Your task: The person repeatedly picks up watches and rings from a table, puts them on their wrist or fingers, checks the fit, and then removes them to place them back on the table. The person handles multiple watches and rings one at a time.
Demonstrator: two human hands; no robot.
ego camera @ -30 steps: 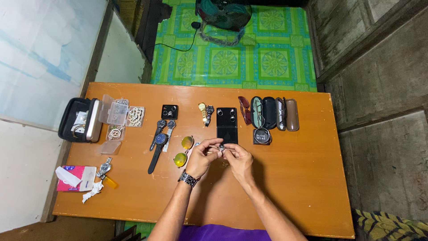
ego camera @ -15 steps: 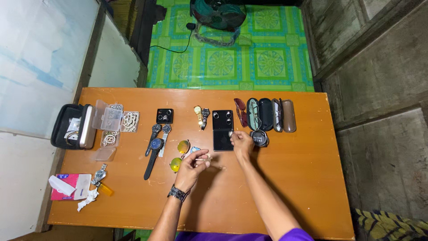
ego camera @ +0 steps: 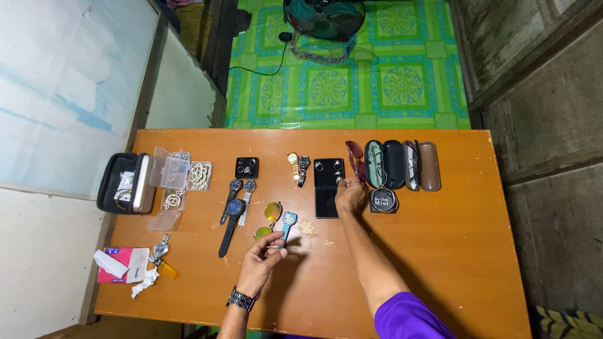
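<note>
My left hand (ego camera: 260, 260) holds a small light-blue watch (ego camera: 287, 221) by its strap, just above the orange table (ego camera: 440, 251), beside yellow-lensed sunglasses (ego camera: 268, 220). My right hand (ego camera: 350, 196) reaches forward to the open black hinged box (ego camera: 328, 186), fingers pinched at its upper right edge near the small silver pieces inside. Whether the fingers hold something is hidden.
Several wristwatches (ego camera: 233, 207) lie left of the sunglasses. A small black box (ego camera: 247, 167), two watches (ego camera: 298, 166), glasses cases (ego camera: 402, 164), a round tin (ego camera: 383, 201), clear boxes with beads (ego camera: 182, 179), a black case (ego camera: 122, 183) and a pink packet (ego camera: 119, 265) also lie on the table. A fan (ego camera: 323, 22) stands on the green floor.
My hands have separated: the right hand went forward to the black hinged box, while the left hand kept the blue watch and drew back to the left, near the sunglasses.
</note>
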